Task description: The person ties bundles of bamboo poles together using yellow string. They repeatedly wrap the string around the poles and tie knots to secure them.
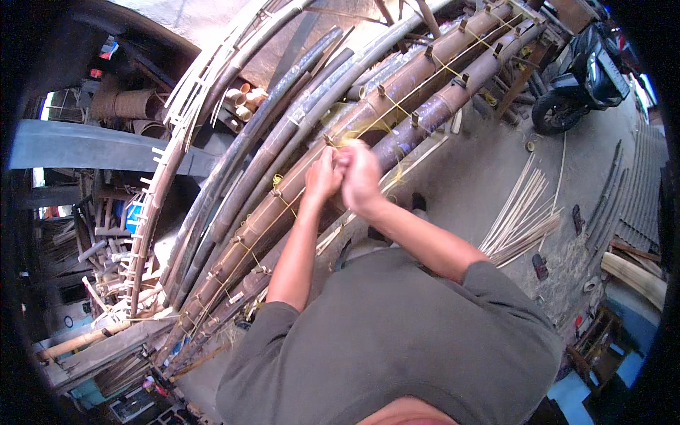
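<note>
Both my hands are raised close together against a thick brown bamboo pole (397, 95) that runs diagonally across the view. My left hand (322, 173) and my right hand (360, 173) are closed on a thin yellow cord (354, 131) where it crosses a small wooden peg (329, 140) set in the pole. More pegs (381, 90) stick out along the pole, and the yellow cord zigzags between them. A second dark pole (446, 99) lies just beside it on the right.
Several long dark and pale bamboo poles (283, 120) lean to the left. A bundle of thin bamboo slats (520, 219) lies on the concrete floor at right. A parked motorcycle (581, 78) stands at the upper right. Cut bamboo tubes (241, 103) are stacked behind.
</note>
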Demonstrator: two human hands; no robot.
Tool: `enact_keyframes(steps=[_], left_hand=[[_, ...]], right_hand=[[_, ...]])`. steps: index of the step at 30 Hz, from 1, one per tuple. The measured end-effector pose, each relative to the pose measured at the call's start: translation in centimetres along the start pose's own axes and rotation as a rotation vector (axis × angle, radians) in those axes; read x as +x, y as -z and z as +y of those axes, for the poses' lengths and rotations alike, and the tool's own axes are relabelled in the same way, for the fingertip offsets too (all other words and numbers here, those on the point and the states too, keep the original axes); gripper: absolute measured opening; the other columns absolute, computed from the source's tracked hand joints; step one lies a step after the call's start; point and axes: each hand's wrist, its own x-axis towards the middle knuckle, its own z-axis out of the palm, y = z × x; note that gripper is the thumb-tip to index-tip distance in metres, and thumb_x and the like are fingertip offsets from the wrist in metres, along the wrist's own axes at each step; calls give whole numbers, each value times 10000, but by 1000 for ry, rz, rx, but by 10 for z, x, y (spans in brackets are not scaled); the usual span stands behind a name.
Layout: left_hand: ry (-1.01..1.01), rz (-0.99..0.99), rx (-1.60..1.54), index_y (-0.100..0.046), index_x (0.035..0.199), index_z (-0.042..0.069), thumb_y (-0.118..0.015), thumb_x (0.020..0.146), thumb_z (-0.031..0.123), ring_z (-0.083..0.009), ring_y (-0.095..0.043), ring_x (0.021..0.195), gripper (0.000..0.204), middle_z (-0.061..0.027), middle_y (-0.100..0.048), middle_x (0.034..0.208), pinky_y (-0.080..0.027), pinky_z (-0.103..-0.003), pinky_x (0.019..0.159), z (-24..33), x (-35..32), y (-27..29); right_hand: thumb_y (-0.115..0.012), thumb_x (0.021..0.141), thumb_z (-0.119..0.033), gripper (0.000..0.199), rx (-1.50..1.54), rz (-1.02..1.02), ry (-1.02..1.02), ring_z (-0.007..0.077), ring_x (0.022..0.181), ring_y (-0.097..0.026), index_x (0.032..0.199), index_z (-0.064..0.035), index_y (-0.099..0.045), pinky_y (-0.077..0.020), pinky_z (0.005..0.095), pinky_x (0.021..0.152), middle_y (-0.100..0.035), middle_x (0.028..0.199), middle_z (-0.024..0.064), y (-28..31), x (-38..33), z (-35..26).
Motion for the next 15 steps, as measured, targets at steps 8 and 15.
enact_keyframes(steps=[8, 15], left_hand=[[7, 75, -12, -681, 1047, 100, -504, 933, 316, -422, -608, 986, 302, -224, -652, 1014, -466, -493, 841, 4, 4, 6], [27, 84, -42, -676, 1059, 90, -491, 939, 345, -393, -627, 968, 338, -211, -663, 984, -480, -477, 819, 7, -5, 11]], right_hand=[[-319, 925, -653, 722, -2244, -546, 181, 345, 1155, -553, 1178, -62, -648, -413, 487, 916, -605, 1235, 182, -50, 133, 0], [-372, 949, -523, 612, -1403, -913, -56, 364, 885, -628, 861, 9, -662, -485, 409, 842, -647, 901, 243, -48, 118, -36]])
